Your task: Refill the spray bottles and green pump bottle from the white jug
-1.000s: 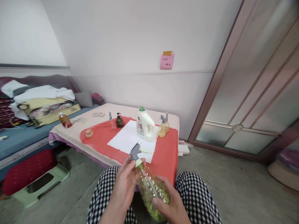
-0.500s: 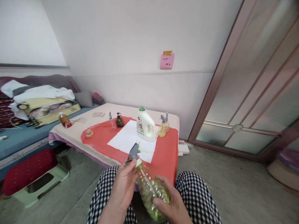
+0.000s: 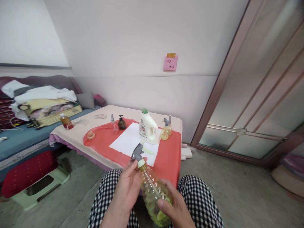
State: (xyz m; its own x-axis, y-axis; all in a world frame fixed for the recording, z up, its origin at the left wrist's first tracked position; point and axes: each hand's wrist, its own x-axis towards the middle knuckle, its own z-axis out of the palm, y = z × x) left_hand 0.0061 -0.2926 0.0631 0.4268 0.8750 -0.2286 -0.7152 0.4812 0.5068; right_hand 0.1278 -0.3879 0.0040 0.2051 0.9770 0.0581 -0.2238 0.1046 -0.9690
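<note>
A clear yellow-green spray bottle with a grey trigger head leans to the left between my knees. Its dip tube shows through the bumpy plastic. Fingers of my left hand close around the pale collar just under the trigger. My right hand grips the body from the right side, thumb across the front. Beyond the trigger head, a white detergent jug with its green spout stands on a white sheet. To the right of the jug are yellowish spray bottles with grey tops.
Red cloth covers part of the table. On it are a dark pump bottle, a clear pinkish spray bottle and a jug cap. An amber bottle sits at the table's left. A red-topped stool stands lower left.
The spray bottle has turned slightly in my hands, and its trigger head sits a little higher and more to the right. My left fingers have shifted around the collar.
</note>
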